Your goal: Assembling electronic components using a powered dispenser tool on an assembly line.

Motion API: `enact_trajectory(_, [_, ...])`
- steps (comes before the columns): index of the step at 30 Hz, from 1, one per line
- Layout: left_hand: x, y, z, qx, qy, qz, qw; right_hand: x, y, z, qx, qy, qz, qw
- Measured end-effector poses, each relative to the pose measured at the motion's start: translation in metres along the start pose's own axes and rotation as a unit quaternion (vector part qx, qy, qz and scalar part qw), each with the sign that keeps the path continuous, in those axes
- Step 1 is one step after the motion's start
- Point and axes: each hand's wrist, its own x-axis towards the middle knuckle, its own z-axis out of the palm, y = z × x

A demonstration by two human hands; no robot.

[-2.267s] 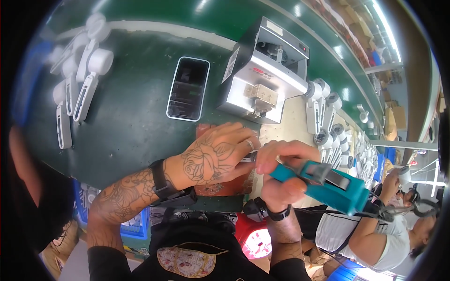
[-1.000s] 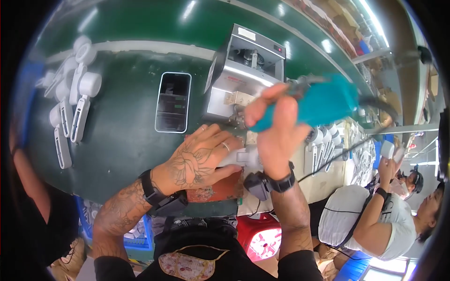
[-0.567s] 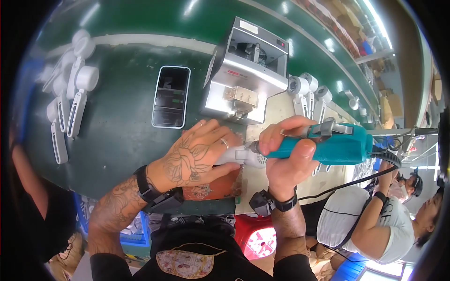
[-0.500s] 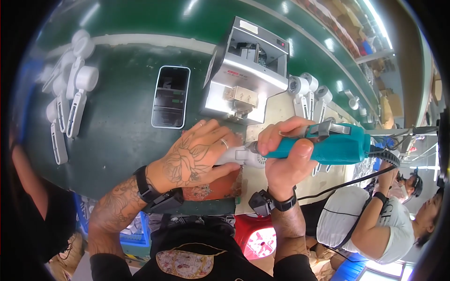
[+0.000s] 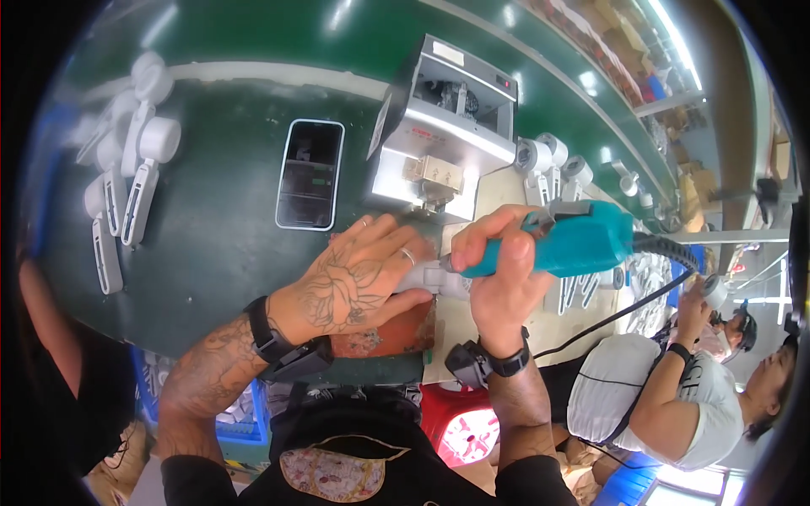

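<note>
My left hand is closed on a white plastic fan-like piece, pressing it down above a worn reddish-brown block. The fingers cover much of the piece. My right hand wraps round a teal electric screwdriver, its thumb up along the body. The tool is tilted, with its nose end over the white piece; the very tip is hard to see, so contact cannot be told. A dark cable trails from the tool's back end.
Beyond my hands stands a metal box-shaped screw feeder. A phone lies left of it. White handheld fans lie at far left, more white fans at right. A co-worker sits at right, near a red stool.
The screwdriver and my right hand have shifted left and slightly up, and the tool's tilt has changed. My left hand stays nearly in place. The co-worker's raised hand now shows a white round part.
</note>
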Motion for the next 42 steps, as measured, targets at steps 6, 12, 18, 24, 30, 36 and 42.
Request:
enact_trajectory(6, [-0.003,-0.001,0.003,-0.005,0.019,0.007,1.0,0.034,-0.007,0.017,0.03,0.061,-0.053,0.996])
enact_trajectory(12, [0.0,0.003,-0.001,-0.022,-0.014,0.005,1.0,0.049,0.016,0.022,0.047,0.019,-0.106,0.993])
enact_trajectory(18, [-0.003,-0.002,-0.001,-0.047,-0.021,-0.025,0.998,0.033,0.001,0.022,-0.007,0.014,-0.042,0.999])
enact_trajectory(24, [0.002,0.003,-0.001,-0.043,-0.022,-0.029,0.998,-0.019,-0.027,-0.013,0.027,0.01,-0.019,0.999])
enact_trajectory(30, [0.001,0.002,0.003,-0.05,0.003,-0.03,0.998,-0.029,-0.019,-0.013,0.016,0.031,-0.02,0.999])
enact_trajectory(36, [0.002,0.002,0.002,-0.046,-0.02,-0.038,0.998,-0.035,0.002,-0.019,0.175,0.016,0.0,0.984])
enact_trajectory(42, [0.005,0.004,-0.001,-0.039,-0.012,-0.036,0.999,-0.036,0.007,-0.015,0.165,0.01,-0.032,0.986])
